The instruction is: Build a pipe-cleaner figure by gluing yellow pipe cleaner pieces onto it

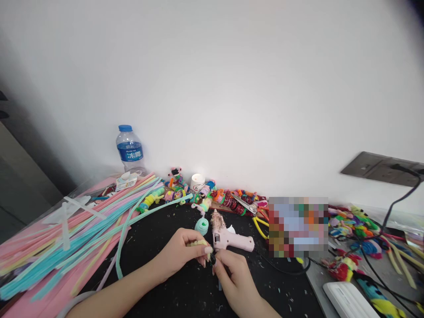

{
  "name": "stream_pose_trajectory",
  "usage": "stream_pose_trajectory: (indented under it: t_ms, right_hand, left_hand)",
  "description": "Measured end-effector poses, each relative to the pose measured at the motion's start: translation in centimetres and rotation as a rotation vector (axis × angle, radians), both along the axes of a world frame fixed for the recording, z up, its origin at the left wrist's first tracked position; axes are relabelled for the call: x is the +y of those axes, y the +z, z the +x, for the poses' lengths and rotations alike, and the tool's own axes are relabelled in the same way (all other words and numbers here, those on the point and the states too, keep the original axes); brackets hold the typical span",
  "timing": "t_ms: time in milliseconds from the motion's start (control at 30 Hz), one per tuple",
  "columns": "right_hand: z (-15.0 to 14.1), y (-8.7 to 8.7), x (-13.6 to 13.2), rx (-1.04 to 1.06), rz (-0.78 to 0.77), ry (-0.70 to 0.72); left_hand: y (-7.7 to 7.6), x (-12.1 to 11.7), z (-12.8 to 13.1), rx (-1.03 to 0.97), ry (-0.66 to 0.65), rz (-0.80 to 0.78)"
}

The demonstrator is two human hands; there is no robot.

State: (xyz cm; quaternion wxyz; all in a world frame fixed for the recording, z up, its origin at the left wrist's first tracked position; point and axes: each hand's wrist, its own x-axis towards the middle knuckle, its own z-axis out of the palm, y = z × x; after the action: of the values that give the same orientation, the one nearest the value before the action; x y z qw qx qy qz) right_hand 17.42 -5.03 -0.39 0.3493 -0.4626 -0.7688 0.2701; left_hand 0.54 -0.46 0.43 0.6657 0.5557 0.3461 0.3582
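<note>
My left hand (187,249) is closed around a pale yellow fuzzy pipe cleaner piece (198,243), curled along its fingers. Close beside it, my right hand (236,278) pinches a small black piece (213,258) at the yellow one; its exact shape is partly hidden by the fingertips. Just beyond both hands lies a pale pink hot glue gun (235,241), its stained nozzle pointing away from me. A mint-green pipe cleaner coil (202,226) sits left of the nozzle, with a long mint strand (165,207) behind it.
Pastel pipe cleaners (96,232) are heaped at left, near a water bottle (130,150). Along the wall stand fuzzy figures (177,194), a paper cup (198,183) and scissors (245,204). Cables (293,273) run right, past a white box-shaped device (346,300). One area is pixelated.
</note>
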Motion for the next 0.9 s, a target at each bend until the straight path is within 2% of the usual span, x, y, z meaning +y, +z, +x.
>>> stream_pose_trajectory:
  t_ms: [200, 367, 633, 667, 733, 833, 900]
  right_hand:
    - [0.1, -0.1, -0.1, -0.018, 0.006, -0.020]
    - [0.3, -0.3, 0.0, 0.045, 0.024, -0.108]
    - [0.2, -0.3, -0.9, -0.069, 0.076, 0.080]
    - [0.2, -0.3, -0.8, -0.052, 0.069, 0.059]
    - [0.3, -0.4, -0.5, 0.031, 0.042, -0.045]
    - [0.6, -0.6, 0.3, 0.196, -0.033, -0.223]
    - [0.8, -0.9, 0.7, 0.269, -0.094, -0.263]
  left_hand:
    - [-0.3, 0.1, -0.2, 0.013, -0.029, 0.033]
    - [-0.2, -0.3, -0.2, 0.103, -0.162, 0.038]
    - [0.0, -1.5, -0.4, 0.281, -0.439, 0.068]
    - [-0.1, -1.5, -0.3, 0.267, -0.431, 0.049]
    - [-0.3, -1.3, -0.1, 0.201, -0.317, 0.039]
    - [-0.7, -0.3, 0.1, 0.122, -0.021, 0.126]
    - [-0.8, 0.3, -0.1, 0.129, 0.140, 0.174]
